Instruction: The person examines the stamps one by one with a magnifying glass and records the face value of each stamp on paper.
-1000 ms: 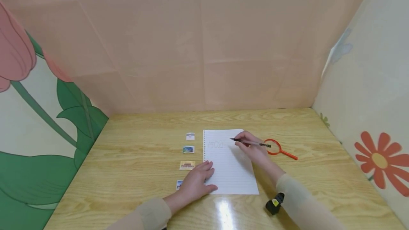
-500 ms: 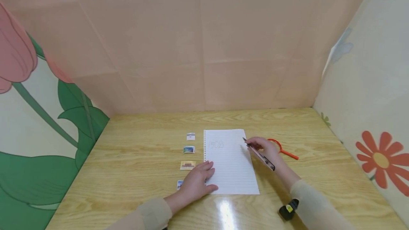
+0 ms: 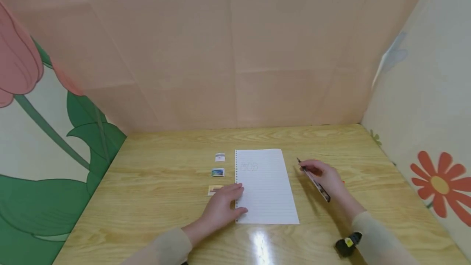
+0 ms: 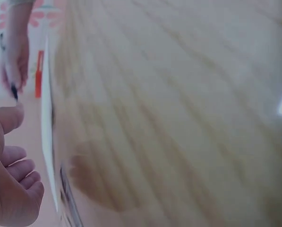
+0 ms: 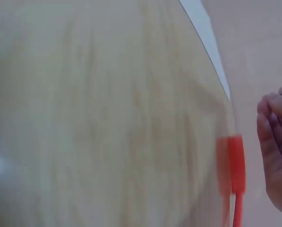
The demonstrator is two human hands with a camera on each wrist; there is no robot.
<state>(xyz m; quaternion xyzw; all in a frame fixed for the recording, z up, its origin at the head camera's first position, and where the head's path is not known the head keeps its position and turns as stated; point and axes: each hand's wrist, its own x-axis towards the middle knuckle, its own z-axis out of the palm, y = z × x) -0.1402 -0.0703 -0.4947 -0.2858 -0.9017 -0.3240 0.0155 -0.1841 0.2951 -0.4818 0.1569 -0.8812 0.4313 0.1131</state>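
Observation:
A sheet of lined paper (image 3: 265, 191) with punched holes along its left side lies on the wooden table, faint digit-like marks near its top. My left hand (image 3: 222, 205) hovers at its lower left edge, fingers loosely bent, thumb apart, holding nothing. To the right of the sheet, my right hand (image 3: 327, 179) pinches a pen (image 3: 318, 188), tip pointing up and left. Small stamp-like pictures stand in a column left of the sheet: a whitish one (image 3: 219, 157), a blue-green one (image 3: 218, 172) and a yellow one (image 3: 213, 190), the last partly covered by my left hand.
A red magnifying glass is mostly hidden behind my right hand in the head view; its red handle (image 5: 237, 163) shows in the right wrist view. A black device with a yellow mark (image 3: 347, 245) sits at my right wrist. Walls with printed flowers (image 3: 438, 185) border the table.
My right hand has moved right with the pen, off the sheet and over the magnifying glass. My left hand has shifted slightly left and now covers the lowest stamp-like picture.

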